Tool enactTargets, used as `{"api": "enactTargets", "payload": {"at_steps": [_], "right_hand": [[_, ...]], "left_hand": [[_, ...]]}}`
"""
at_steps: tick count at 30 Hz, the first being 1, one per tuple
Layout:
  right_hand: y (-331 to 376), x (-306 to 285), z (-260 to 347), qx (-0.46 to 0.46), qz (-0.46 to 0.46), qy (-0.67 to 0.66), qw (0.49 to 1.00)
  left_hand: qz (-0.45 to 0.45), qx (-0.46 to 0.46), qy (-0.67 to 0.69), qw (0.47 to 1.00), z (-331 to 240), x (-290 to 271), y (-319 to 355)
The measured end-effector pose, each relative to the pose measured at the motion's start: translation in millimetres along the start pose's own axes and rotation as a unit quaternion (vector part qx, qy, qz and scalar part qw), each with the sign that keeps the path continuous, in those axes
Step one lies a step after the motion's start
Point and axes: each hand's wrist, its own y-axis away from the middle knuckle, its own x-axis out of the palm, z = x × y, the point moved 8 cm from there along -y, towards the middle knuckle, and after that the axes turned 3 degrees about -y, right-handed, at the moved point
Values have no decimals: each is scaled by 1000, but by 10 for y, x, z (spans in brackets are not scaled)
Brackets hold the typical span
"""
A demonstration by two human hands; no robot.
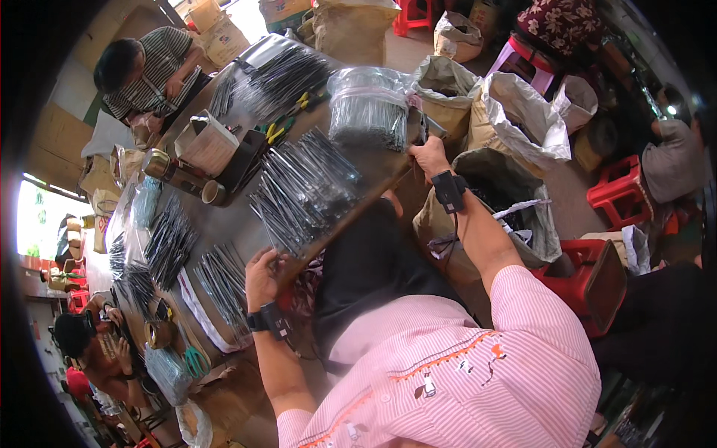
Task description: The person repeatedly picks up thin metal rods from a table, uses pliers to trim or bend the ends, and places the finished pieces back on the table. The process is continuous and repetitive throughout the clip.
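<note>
- Nearest the camera is your pink-striped shirt [448,366].
- Your left hand [263,278] is at the near edge of the bench [377,173], fingers curled beside the loose dark rods [302,194]; whether they grip one, I cannot tell.
- Those rods lie piled inward from that edge.
- Your right hand [429,155] is at the right end, its grip unclear.
- Near it stands a plastic-wrapped bundle [367,112].
</note>
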Motion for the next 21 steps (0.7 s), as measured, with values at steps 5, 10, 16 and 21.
{"api": "enactTargets", "payload": {"at_steps": [5, 10, 16, 21], "right_hand": [[51, -173, -46, 61, -12, -20, 998], [472, -266, 77, 259, 112, -332, 900], [216, 62, 355, 292, 208, -486, 797], [2, 247, 278, 321, 189, -519, 770]], "left_hand": [[9, -9, 24, 1000, -71, -65, 225], [-15, -1, 89, 996, -137, -219, 630], [72, 21, 122, 990, -219, 31, 719], [96, 34, 111, 989, -199, 265, 757]]}}
